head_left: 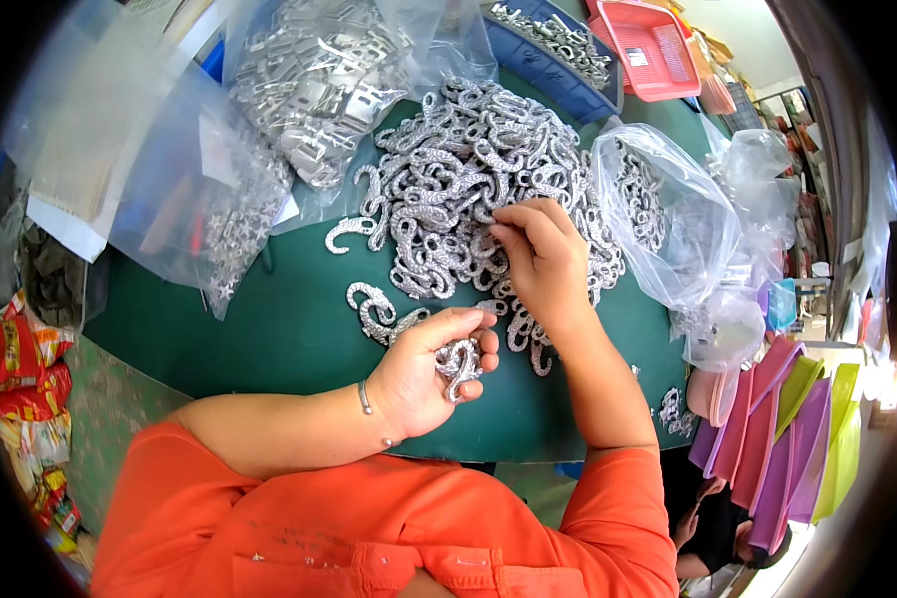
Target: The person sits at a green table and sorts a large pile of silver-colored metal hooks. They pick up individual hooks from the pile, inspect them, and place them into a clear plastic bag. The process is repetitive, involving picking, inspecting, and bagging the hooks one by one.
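A large heap of silver, textured hook-shaped metal pieces [439, 189] covers the middle of the green table [299, 299]. My left hand [424, 369], with a thin bangle on the wrist, curls palm up around several of these metal hooks [458, 364]. At the right side of the heap, my right hand [546, 261] has thumb and forefinger pinched together against the pieces. Whatever sits between those fingertips is too small or hidden to make out. A few loose hooks [371, 304] lie beside my left hand, and a single hook [349, 235] rests left of the heap.
Clear bags of flat metal parts [319, 90] and small silver pieces [234, 214] stand at left. Behind the heap is a blue bin [558, 60] of metal parts, with a pink basket [653, 50] beyond. Another plastic bag [668, 219] lies right. A person [718, 528] is at lower right.
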`<action>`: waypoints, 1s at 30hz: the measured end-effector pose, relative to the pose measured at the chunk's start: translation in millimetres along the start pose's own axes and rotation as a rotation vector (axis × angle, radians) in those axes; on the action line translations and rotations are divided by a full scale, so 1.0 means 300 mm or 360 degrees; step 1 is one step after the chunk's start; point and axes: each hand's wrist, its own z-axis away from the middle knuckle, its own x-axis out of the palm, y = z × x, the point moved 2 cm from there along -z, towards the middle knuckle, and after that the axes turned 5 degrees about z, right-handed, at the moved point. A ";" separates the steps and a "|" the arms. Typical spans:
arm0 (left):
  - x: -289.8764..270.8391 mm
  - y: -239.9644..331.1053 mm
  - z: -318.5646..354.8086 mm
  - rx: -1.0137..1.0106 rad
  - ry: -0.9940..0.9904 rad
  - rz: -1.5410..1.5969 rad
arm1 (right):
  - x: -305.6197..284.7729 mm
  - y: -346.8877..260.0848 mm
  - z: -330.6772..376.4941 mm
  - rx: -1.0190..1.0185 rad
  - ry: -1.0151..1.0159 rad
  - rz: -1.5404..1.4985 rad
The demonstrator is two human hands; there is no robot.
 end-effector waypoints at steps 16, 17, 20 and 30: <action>0.023 -0.013 -0.010 0.0077 -0.0093 -0.0078 | -0.144 -0.112 0.176 -0.0150 -0.0221 -0.0267; 0.039 -0.015 -0.001 0.0047 -0.0156 -0.0105 | -0.124 -0.142 0.197 -0.0267 -0.0303 -0.0389; 0.087 -0.026 0.012 -0.0083 -0.0356 -0.0243 | -0.109 -0.196 0.241 -0.0531 -0.0220 -0.0220; 0.063 -0.042 -0.006 -0.0313 -0.0773 -0.0377 | -0.290 0.174 0.107 -0.0369 0.0755 0.0727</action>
